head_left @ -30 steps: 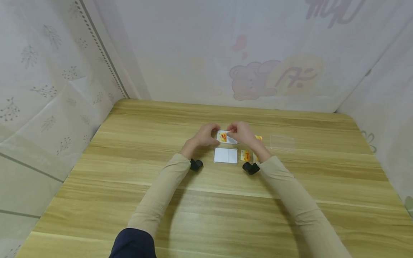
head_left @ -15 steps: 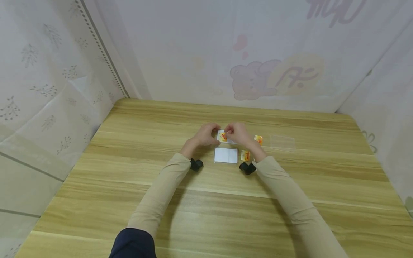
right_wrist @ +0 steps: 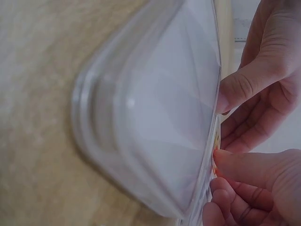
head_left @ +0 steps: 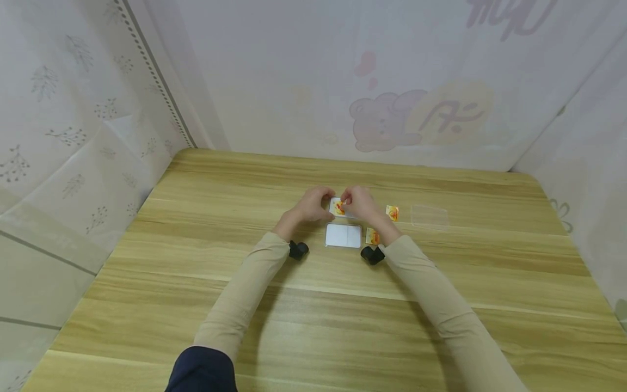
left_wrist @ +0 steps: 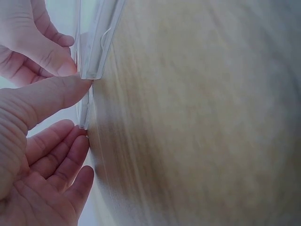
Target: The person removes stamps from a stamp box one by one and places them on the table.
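Observation:
At the far side of the work area lies a shallow white case (head_left: 349,215) with clear plastic edges. My left hand (head_left: 311,204) grips its left end, the thumb (left_wrist: 66,94) on the near edge and the fingers (left_wrist: 61,155) at the far edge. Over the case, a small orange-and-yellow printed card (head_left: 337,208) is pinched in the fingertips of my right hand (head_left: 361,203). Its orange print shows only as a sliver beside the right thumb (right_wrist: 235,165). Whether the card touches the case surface I cannot tell. A second white case (head_left: 343,236) lies nearer me, untouched.
One printed card (head_left: 392,213) lies right of my right hand, and another (head_left: 372,235) lies beside the near case, partly by the right wrist. A clear thin plastic sheet (head_left: 429,216) rests farther right. Black wrist cameras (head_left: 297,250) hang under both sleeves. Curtains border the wooden table (head_left: 303,332).
My right hand has shifted slightly left over the far case, bringing its fingertips onto the printed card. The card right of it has come into fuller view. My left hand stays in place.

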`<state>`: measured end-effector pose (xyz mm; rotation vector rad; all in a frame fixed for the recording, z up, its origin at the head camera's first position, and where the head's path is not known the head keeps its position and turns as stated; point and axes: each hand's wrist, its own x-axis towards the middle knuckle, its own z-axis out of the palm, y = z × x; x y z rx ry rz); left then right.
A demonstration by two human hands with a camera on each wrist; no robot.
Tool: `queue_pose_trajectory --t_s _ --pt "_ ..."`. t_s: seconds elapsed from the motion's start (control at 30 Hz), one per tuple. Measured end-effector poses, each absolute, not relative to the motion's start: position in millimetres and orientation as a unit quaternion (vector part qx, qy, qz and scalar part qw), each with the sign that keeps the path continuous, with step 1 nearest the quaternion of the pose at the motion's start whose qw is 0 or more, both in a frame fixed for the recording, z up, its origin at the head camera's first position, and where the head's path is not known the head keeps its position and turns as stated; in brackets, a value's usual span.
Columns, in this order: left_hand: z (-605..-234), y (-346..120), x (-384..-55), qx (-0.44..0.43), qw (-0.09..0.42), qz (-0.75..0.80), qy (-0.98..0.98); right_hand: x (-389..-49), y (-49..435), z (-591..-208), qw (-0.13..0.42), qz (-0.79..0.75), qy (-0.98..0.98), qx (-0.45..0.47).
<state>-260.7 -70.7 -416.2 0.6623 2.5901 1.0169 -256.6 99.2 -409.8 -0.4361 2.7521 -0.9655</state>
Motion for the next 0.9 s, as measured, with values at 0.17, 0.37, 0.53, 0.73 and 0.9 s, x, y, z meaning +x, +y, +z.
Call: queue_pose_trajectory --t_s 0.17,0.37,0.53,0.73,0.9 --pt "-417 -71 -261 0.232 0.136 0.349 0.898 -257 97 -410 0.086 -0.327 0.930 -0.143" --pt "-418 -70 -262 0.234 0.131 0.339 0.902 -258 96 -410 0.066 -0.336 0.929 -0.141" --pt "-417 -70 -263 0.235 0.132 0.341 0.901 -258 97 -411 0.055 -0.346 0.925 -0.148" --pt "-417 -70 -262 0.238 0.131 0.342 0.900 -257 103 -415 0.050 -0.398 0.902 -0.161" --pt "-416 -71 -262 0.236 0.134 0.348 0.897 -255 109 -413 0.063 -0.455 0.874 -0.159"
